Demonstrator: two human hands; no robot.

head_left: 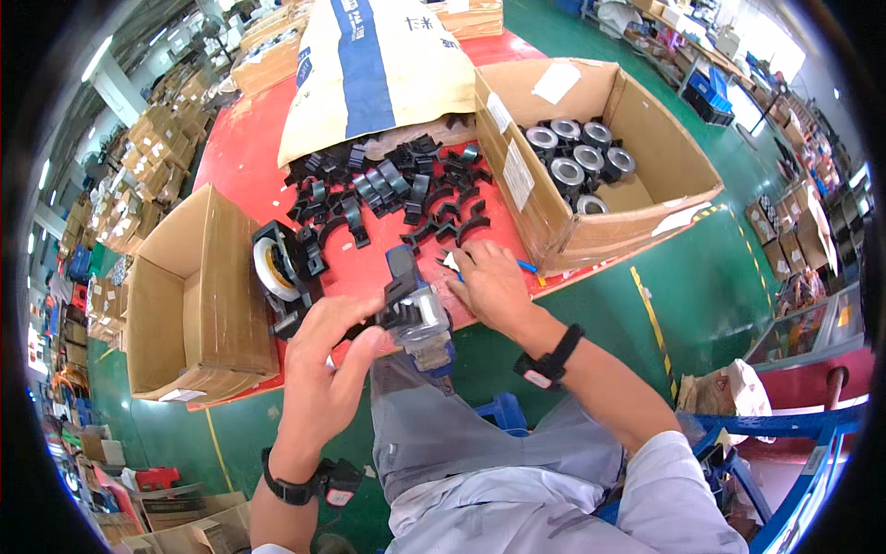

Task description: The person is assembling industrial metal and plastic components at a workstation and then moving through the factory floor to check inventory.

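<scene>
At the table's near edge a blue fixture or clamp (403, 261) surrounds a shiny, clear-looking round part (426, 314). A black plastic piece (401, 305) sits against that round part on its left. My left hand (325, 355) pinches the black piece between thumb and fingers, though the fingertips are partly hidden. To the right, my right hand (496, 284) closes over a pair of pliers (448, 262), whose jaws point left and whose blue handle shows past the hand. Beyond both hands lies a pile of curved black plastic clips (380, 187) on the red table (355, 266).
An open cardboard box (558, 235) on the right holds several black-and-silver round parts (567, 172). Another open carton (231, 305) stands left, beside a tape dispenser (274, 270). A large cream-and-blue sack (415, 83) lies at the back. Past the near edge is green floor (591, 319).
</scene>
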